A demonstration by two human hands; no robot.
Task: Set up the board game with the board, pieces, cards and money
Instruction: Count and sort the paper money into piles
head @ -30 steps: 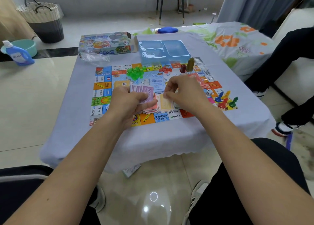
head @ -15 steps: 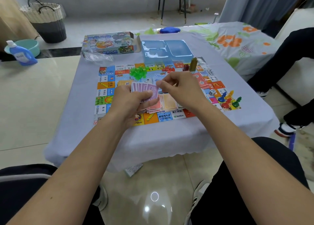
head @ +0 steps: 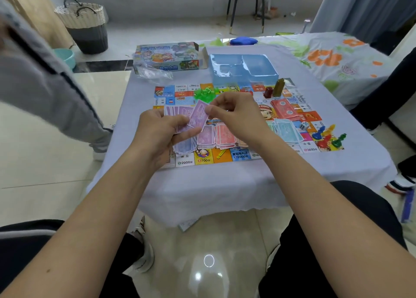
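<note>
My left hand (head: 157, 131): grips a fan of purple notes (head: 177, 115) above the board (head: 225, 156). My right hand (head: 234, 115): pinches one purple note (head: 198, 116) at the fan's edge. Money piles (head: 216, 136): on the board's near side, under my hands. Pawns (head: 328, 138): right corner, beside a die (head: 305, 125). Blue tray (head: 243, 70): just beyond the board.
</note>
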